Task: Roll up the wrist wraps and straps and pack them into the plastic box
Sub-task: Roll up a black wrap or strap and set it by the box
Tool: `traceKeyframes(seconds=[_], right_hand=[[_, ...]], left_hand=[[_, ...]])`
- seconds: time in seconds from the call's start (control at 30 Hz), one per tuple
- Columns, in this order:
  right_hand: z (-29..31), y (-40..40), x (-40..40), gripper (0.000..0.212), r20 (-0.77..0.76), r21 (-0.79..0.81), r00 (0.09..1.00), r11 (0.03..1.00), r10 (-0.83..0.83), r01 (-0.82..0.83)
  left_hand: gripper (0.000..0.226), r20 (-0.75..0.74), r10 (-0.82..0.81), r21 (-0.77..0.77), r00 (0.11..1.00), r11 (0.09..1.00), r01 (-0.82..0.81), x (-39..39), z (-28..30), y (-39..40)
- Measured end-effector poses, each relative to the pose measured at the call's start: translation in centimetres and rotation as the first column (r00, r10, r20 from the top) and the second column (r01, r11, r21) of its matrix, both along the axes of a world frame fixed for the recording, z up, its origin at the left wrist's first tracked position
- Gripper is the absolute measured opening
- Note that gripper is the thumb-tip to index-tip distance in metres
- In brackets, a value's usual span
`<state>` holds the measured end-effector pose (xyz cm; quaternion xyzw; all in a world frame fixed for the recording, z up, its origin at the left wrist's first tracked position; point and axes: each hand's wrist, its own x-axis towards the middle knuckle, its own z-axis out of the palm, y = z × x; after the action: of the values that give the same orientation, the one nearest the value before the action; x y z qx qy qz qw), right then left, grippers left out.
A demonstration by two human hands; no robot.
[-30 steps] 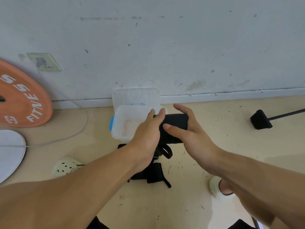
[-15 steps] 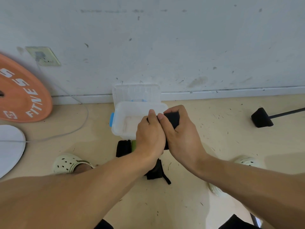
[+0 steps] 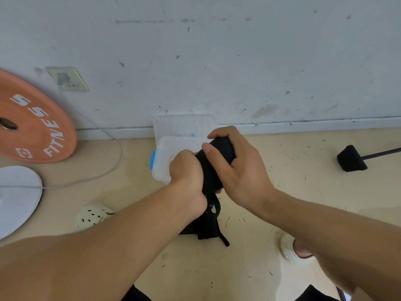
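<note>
While both hands clamp the black wrist wrap, left hand & right hand should roll tight; plastic box sits just beyond fingertips.

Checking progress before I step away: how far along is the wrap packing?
Done: the plastic box stands open by the wall, with nothing clearly packed in it. In hand: left hand and right hand grip a black wrist wrap, rolling it. Left: more black straps lie loose on the floor.

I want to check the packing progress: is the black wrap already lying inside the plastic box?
No, the black wrap is gripped by both the left hand and the right hand, in front of the plastic box.
</note>
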<state>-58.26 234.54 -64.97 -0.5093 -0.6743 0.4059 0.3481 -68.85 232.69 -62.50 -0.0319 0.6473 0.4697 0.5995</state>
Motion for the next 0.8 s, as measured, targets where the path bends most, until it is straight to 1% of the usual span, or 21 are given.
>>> traceKeyframes(seconds=[0.1, 0.17, 0.2, 0.23, 0.3, 0.33, 0.37, 0.4, 0.47, 0.5, 0.53, 0.57, 0.63, 0.7, 0.77, 0.8], right_hand=[[0.4, 0.4, 0.0, 0.034, -0.04, -0.026, 0.999, 1.0, -0.005, 0.004], [1.0, 0.7, 0.3, 0.05, -0.009, 0.038, 1.0, 0.999, 0.013, -0.013], [1.3, 1.0, 0.5, 0.058, 0.04, 0.082, 0.999, 0.996, 0.017, -0.02], [1.5, 1.2, 0.8, 0.066, 0.096, 0.122, 0.995, 0.992, 0.015, -0.027], [1.8, 1.5, 1.3, 0.077, 0.165, 0.162, 0.986, 0.986, 0.014, -0.042], [1.9, 1.6, 1.6, 0.081, 0.176, 0.16, 0.984, 0.985, 0.029, -0.057], [1.9, 1.5, 1.8, 0.085, 0.179, 0.142, 0.982, 0.986, 0.057, -0.083], [1.9, 1.5, 2.1, 0.09, 0.168, 0.106, 0.981, 0.987, 0.099, -0.118], [2.3, 1.7, 2.9, 0.099, 0.114, -0.004, 0.973, 0.979, 0.202, -0.203], [2.5, 2.0, 3.4, 0.098, 0.094, -0.046, 0.965, 0.97, 0.243, -0.24], [2.6, 2.4, 3.9, 0.094, 0.089, -0.063, 0.96, 0.963, 0.267, -0.262], [2.5, 2.9, 4.4, 0.086, 0.086, -0.066, 0.958, 0.961, 0.275, -0.27], [2.4, 3.4, 5.0, 0.073, 0.072, -0.082, 0.957, 0.958, 0.281, -0.275], [2.3, 3.6, 5.3, 0.067, 0.079, -0.099, 0.948, 0.949, 0.309, -0.301], [2.4, 3.8, 5.4, 0.059, 0.072, -0.11, 0.938, 0.937, 0.339, -0.331], [2.4, 3.8, 5.5, 0.05, 0.043, -0.108, 0.942, 0.939, 0.333, -0.327]], left_hand=[[0.039, 0.092, -0.03, 0.018, 0.995, 0.999, 0.029, -0.4, 0.2, 0.2], [0.041, 0.106, -0.101, 0.091, 0.989, 0.992, 0.091, -0.8, 0.2, 0.5], [0.046, 0.079, -0.152, 0.145, 0.985, 0.98, 0.139, -0.9, 0.1, 0.6], [0.054, 0.02, -0.22, 0.201, 0.975, 0.956, 0.212, -0.9, 0.1, 0.6], [0.083, -0.095, -0.377, 0.286, 0.921, 0.876, 0.388, -0.8, 0.1, 0.5], [0.097, -0.11, -0.425, 0.302, 0.899, 0.847, 0.437, -0.7, 0.0, 0.4], [0.102, -0.101, -0.436, 0.311, 0.894, 0.84, 0.445, -0.6, 0.0, 0.2], [0.096, -0.094, -0.427, 0.316, 0.899, 0.844, 0.434, -0.8, -0.1, 0.1], [0.059, -0.071, -0.402, 0.334, 0.913, 0.853, 0.401, -1.4, 0.0, 0.1], [0.045, -0.048, -0.393, 0.339, 0.918, 0.859, 0.385, -1.6, 0.1, 0.2], [0.038, -0.022, -0.385, 0.348, 0.922, 0.862, 0.368, -1.9, 0.2, 0.3], [0.037, 0.007, -0.377, 0.358, 0.926, 0.866, 0.35, -2.1, 0.3, 0.3], [0.038, 0.04, -0.361, 0.356, 0.932, 0.877, 0.324, -2.3, 0.2, 0.3], [0.04, 0.059, -0.356, 0.333, 0.933, 0.888, 0.318, -2.4, 0.0, 0.2], [0.049, 0.071, -0.373, 0.315, 0.925, 0.888, 0.334, -2.8, 0.0, 0.2], [0.053, 0.069, -0.389, 0.31, 0.919, 0.884, 0.351, -2.9, 0.1, 0.2]])
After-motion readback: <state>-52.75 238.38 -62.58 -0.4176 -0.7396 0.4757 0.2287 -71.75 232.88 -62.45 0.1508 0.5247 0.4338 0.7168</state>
